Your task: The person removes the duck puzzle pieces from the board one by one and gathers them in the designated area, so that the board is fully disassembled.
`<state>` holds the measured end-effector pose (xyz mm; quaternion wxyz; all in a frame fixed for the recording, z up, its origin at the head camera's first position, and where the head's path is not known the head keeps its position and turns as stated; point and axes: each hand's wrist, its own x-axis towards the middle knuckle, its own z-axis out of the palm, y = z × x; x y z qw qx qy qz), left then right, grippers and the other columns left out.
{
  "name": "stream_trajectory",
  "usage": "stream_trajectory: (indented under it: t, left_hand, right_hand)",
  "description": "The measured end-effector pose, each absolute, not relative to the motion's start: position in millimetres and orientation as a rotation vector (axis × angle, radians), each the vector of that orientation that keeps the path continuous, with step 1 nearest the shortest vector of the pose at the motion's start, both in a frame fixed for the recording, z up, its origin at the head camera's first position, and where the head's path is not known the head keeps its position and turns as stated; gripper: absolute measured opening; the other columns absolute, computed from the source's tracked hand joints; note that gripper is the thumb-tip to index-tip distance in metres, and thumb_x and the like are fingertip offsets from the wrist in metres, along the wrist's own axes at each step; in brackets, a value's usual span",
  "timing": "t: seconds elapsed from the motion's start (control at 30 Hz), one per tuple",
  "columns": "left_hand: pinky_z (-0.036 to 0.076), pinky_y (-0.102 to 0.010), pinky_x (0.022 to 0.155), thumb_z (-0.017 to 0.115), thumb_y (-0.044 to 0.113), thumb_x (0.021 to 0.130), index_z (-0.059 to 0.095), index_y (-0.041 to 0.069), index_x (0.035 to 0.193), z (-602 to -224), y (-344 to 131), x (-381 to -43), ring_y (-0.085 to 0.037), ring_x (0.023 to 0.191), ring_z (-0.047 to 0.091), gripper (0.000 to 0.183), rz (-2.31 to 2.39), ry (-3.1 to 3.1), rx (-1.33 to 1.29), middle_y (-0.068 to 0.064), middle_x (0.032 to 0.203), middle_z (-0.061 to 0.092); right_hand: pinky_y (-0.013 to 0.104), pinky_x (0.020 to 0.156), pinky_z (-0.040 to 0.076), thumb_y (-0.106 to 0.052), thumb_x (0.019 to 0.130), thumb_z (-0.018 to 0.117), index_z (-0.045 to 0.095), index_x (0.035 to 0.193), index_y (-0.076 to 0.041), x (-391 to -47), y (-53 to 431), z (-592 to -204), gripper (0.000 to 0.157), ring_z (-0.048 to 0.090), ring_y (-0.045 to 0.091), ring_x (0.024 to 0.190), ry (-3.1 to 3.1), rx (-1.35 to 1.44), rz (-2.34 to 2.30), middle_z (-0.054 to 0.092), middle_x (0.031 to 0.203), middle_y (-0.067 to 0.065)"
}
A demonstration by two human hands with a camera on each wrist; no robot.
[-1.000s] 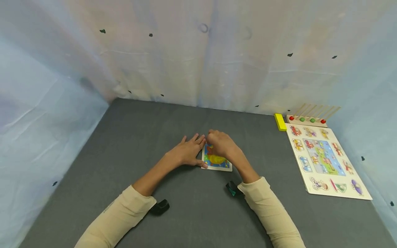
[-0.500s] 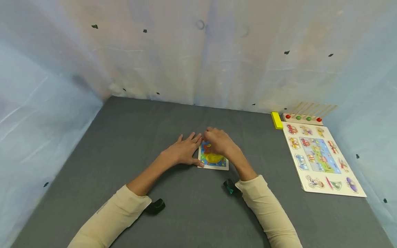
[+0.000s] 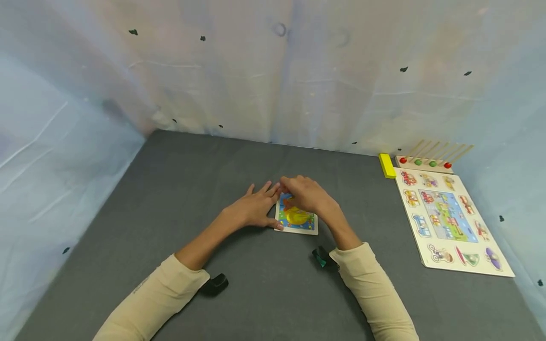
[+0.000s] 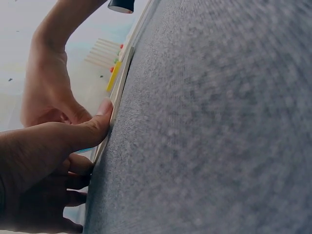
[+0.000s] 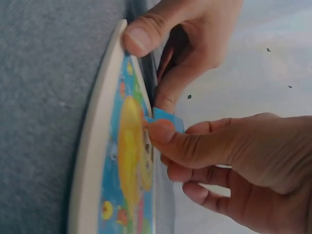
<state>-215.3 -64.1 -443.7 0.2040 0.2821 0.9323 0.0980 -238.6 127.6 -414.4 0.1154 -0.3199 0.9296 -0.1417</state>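
Observation:
A small wooden-framed picture puzzle (image 3: pixel 300 231) with a yellow duck on blue lies on the dark table, between the two hands. My left hand (image 3: pixel 251 210) has its fingers spread at the puzzle's left side, the thumb resting on its near-left corner. Over the puzzle's far-left part, my right hand (image 3: pixel 309 195) pinches a blue puzzle piece (image 5: pixel 167 118) between thumb and fingers. In the right wrist view that piece stands tilted up from the picture, close to the left fingers. The right hand covers the puzzle's upper right in the head view.
To the right lies a large wooden peg board (image 3: pixel 460 263) with vehicle pictures. Behind it stand a stick rack with red and green beads (image 3: pixel 425 164) and a yellow block (image 3: pixel 386 166). Pale sheeting (image 3: pixel 256 85) rises behind the table. Black straps (image 3: pixel 214 285) hang under the wrists.
The head view has shifted slightly. My right hand has turned a little over the far-left corner, showing more of the picture's top; the left hand keeps its place on the puzzle.

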Motion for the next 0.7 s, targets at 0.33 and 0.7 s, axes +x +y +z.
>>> stream_trajectory:
  t: [0.33,0.7]
  left_hand:
    - [0.008,-0.067,0.131,0.068,0.065,0.092,0.015,0.01,0.169,-441,-65,-215,-0.032,0.167,0.003,0.109,0.256,2.612,0.791,-0.008,0.178,0.006]
    - [0.007,-0.065,0.132,0.068,0.065,0.092,0.013,0.009,0.169,-443,-64,-215,-0.031,0.167,0.002,0.11,0.278,2.605,0.788,-0.008,0.178,0.005]
  right_hand:
    - [0.034,0.067,0.055,-0.004,0.096,0.073,0.068,0.102,-0.003,-250,160,-390,0.008,0.067,0.02,0.072,2.765,-0.926,-0.744,0.073,0.087,0.012]
    - [0.038,0.071,0.05,0.003,0.1,0.063,0.067,0.104,0.003,-266,224,-392,0.005,0.061,0.027,0.076,2.859,-0.534,-0.699,0.07,0.092,0.02]
